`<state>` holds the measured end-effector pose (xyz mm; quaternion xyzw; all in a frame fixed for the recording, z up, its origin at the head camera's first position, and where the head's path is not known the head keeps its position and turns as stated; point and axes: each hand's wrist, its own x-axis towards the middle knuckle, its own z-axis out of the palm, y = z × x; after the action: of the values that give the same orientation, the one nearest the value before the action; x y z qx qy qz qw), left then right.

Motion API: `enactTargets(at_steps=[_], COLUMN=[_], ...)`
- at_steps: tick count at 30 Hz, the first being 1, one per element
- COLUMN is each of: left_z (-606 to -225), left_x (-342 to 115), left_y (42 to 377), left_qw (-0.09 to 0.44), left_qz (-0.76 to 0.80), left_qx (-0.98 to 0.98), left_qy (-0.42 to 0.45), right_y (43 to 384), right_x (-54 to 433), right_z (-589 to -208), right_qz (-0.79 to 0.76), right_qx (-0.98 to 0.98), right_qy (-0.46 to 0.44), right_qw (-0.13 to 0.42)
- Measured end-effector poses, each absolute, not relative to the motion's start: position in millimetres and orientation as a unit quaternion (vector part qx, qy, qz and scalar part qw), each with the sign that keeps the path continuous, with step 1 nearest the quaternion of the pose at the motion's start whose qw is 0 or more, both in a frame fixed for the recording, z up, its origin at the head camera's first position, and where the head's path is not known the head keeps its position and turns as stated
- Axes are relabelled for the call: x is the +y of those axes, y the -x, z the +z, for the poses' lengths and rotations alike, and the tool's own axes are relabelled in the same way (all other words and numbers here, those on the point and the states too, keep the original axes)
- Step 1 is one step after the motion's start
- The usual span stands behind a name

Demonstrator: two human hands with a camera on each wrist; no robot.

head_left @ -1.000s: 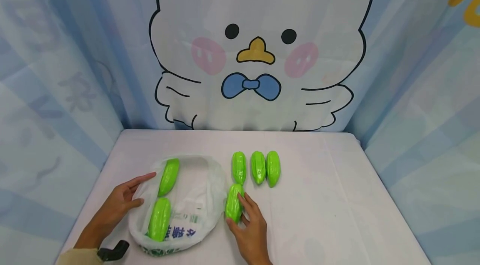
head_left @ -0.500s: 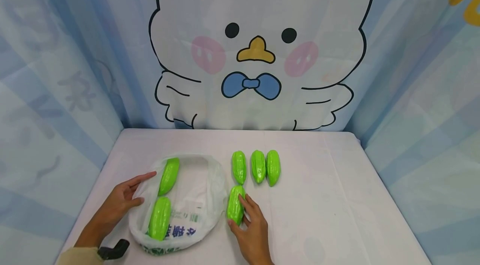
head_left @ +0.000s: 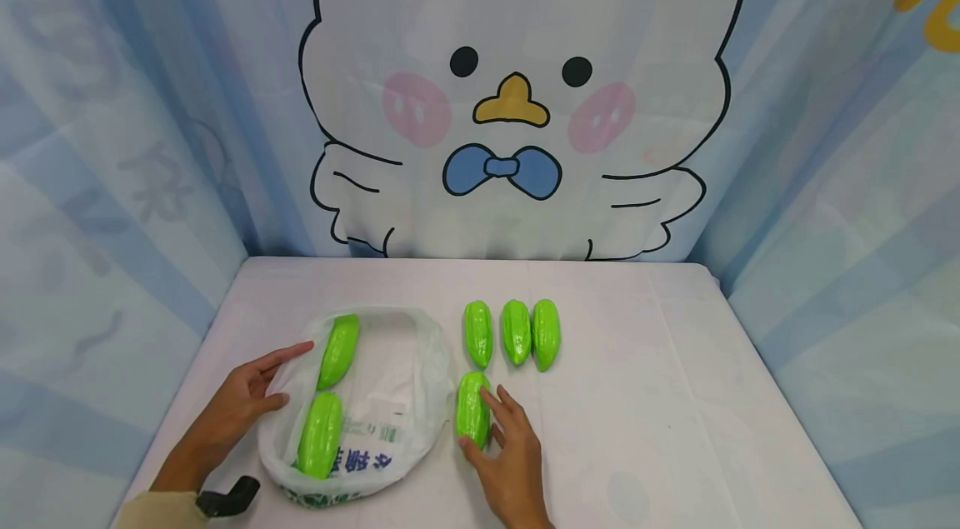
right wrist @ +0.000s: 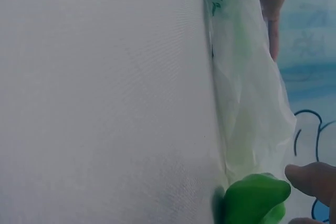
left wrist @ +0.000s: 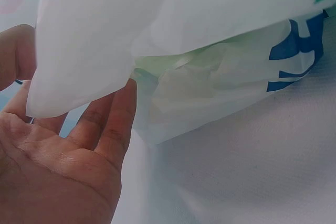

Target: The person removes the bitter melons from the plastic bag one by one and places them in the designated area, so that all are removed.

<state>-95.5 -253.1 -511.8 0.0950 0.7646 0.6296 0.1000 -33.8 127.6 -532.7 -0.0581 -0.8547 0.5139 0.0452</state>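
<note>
The vegetable (head_left: 472, 410) at the right hand (head_left: 512, 458) has shifted slightly rightward, away from the bag (head_left: 431, 429) whose right edge it earlier met. That hand has also moved farther right of the bag, its fingers spread wider.

Bright green vegetables (head_left: 472, 408), white blue-lettered bag (head_left: 433, 375)

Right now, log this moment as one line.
left hand: touching bag; right hand: at front loose green piece, grip unclear; inside bag: two green pieces; loose behind: three green pieces
</note>
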Motion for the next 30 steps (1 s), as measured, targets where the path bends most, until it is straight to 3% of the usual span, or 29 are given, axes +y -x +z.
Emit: enactTargets(at_steps=[13,30], left_z=[-509.8,-506.8], left_x=[-254.3,-254.7], left_y=[94.9,95.1], left_qw=[0.109,0.121], left_qz=[0.634,0.622], left_qx=[0.761,0.77], left_qy=[-0.086,-0.067], right_y=[35.7,43.8], right_x=[118.7,51.9], right_z=[-518.2,-500.8], right_qz=[0.518,0.614], right_qx=[-0.845,-0.788], right_qy=[0.027,-0.043], right_qw=[0.129,-0.006])
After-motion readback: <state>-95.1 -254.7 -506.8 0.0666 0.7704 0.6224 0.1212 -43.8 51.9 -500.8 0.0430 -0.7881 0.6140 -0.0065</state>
